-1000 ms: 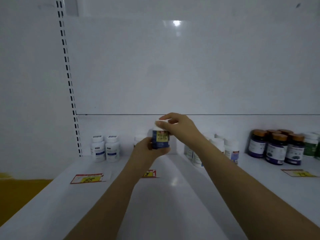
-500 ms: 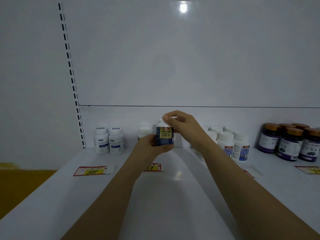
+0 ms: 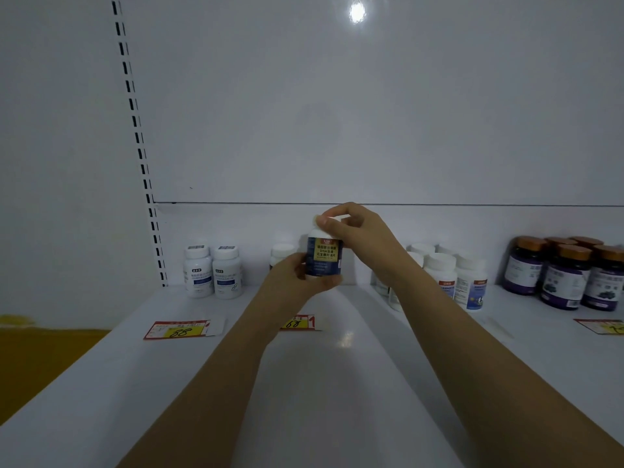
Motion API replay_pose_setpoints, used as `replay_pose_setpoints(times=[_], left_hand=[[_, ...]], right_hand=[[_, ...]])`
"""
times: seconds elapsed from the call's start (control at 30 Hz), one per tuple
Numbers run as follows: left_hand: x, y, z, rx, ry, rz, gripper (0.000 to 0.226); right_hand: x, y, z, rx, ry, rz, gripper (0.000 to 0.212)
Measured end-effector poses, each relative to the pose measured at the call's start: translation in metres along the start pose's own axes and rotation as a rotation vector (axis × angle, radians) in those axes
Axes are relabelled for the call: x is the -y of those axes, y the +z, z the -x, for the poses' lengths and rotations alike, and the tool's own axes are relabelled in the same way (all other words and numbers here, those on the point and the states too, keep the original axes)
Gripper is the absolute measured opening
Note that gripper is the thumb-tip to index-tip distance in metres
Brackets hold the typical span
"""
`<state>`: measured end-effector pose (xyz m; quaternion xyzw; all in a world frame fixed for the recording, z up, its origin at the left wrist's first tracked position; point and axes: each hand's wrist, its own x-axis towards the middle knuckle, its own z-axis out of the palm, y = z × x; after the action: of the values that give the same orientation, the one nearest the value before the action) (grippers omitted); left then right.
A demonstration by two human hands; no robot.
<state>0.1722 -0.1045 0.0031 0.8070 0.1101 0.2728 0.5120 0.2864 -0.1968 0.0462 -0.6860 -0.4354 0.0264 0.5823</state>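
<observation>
Supplement bottle (image 3: 323, 255) is gripped at the base by the left hand (image 3: 297, 278); its white cap (image 3: 326, 221) is pinched by right-hand fingers (image 3: 332, 226). Placement on the shelf (image 3: 337, 366) is judged next.

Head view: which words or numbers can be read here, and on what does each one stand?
"DHA": yellow label of the held bottle; its other characters are blurred.
"58": left price tag.
"68", "1": middle price tag.
Right price tag and other bottles: too blurred to read.
</observation>
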Motion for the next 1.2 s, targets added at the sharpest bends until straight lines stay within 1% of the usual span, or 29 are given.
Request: replay_pose_setpoints(times=[0.07,0.13,0.2,0.23,0.3,0.33,0.4,0.47,0.5,0.57,0.63,0.7,0.77,0.87,0.93,0.97,1.0,1.07,1.13,1.2], left_hand=[[0.0,0.0,0.0,-0.048,0.011,-0.005,0.032],[-0.002,0.0,0.001,-0.113,0.027,-0.032,0.033],[-0.002,0.002,0.003,-0.173,0.055,-0.097,0.039],[-0.003,0.003,0.003,-0.188,0.068,-0.1,0.043],[-0.004,0.003,0.003,-0.153,0.063,-0.015,0.047],[-0.004,0.002,0.002,-0.096,0.037,0.05,0.046],[-0.004,0.001,0.0,0.044,-0.013,0.163,0.038],[-0.003,0.002,0.0,0.104,-0.035,0.217,0.03],[-0.002,0.002,0.0,0.088,-0.035,0.211,0.028],[0.0,0.002,0.0,0.003,-0.008,0.13,0.031],[-0.004,0.002,0.003,-0.101,0.035,0.02,0.041],[-0.006,0.003,0.004,-0.149,0.048,-0.05,0.048],[-0.006,0.002,0.002,-0.108,0.022,0.007,0.048],[-0.006,-0.001,0.001,0.012,-0.066,0.163,0.048],[-0.006,-0.001,0.002,0.008,-0.075,0.148,0.041],[-0.005,0.0,0.002,-0.033,-0.06,0.09,0.038],[-0.006,0.001,0.003,-0.084,-0.038,0.012,0.038],[-0.009,0.004,0.006,-0.167,0.002,-0.116,0.045],[-0.01,0.005,0.007,-0.156,0.003,-0.106,0.049],[-0.012,0.004,0.007,-0.064,-0.03,-0.001,0.05]], right_hand=[[0.002,0.0,0.001,0.002,0.018,-0.03,0.03],[0.004,0.0,0.001,0.003,0.05,-0.066,0.039],[0.005,0.001,0.0,-0.005,0.078,-0.028,0.047],[0.006,0.001,0.0,-0.017,0.081,-0.012,0.047],[0.007,-0.003,0.001,-0.036,0.078,-0.085,0.04],[0.006,-0.006,0.001,-0.028,0.074,-0.151,0.035],[0.005,-0.011,0.003,0.011,0.066,-0.29,0.028],[0.003,-0.013,0.005,0.069,0.052,-0.413,0.025],[0.002,-0.013,0.005,0.093,0.037,-0.429,0.025],[0.005,-0.01,0.007,0.107,0.022,-0.359,0.027],[0.01,-0.005,0.009,0.079,0.013,-0.242,0.031],[0.01,-0.003,0.008,0.025,-0.001,-0.177,0.031],[0.01,-0.005,0.008,0.003,-0.007,-0.219,0.027],[0.009,-0.011,0.008,0.08,0.017,-0.446,0.02],[0.01,-0.009,0.009,0.153,0.024,-0.523,0.022],[0.009,-0.007,0.009,0.162,0.018,-0.473,0.024],[0.01,-0.003,0.01,0.15,0.009,-0.383,0.025],[0.013,0.003,0.012,0.069,0.002,-0.231,0.028],[0.013,0.004,0.012,-0.022,0.041,-0.275,0.036],[0.012,-0.002,0.011,-0.044,0.099,-0.42,0.039]])
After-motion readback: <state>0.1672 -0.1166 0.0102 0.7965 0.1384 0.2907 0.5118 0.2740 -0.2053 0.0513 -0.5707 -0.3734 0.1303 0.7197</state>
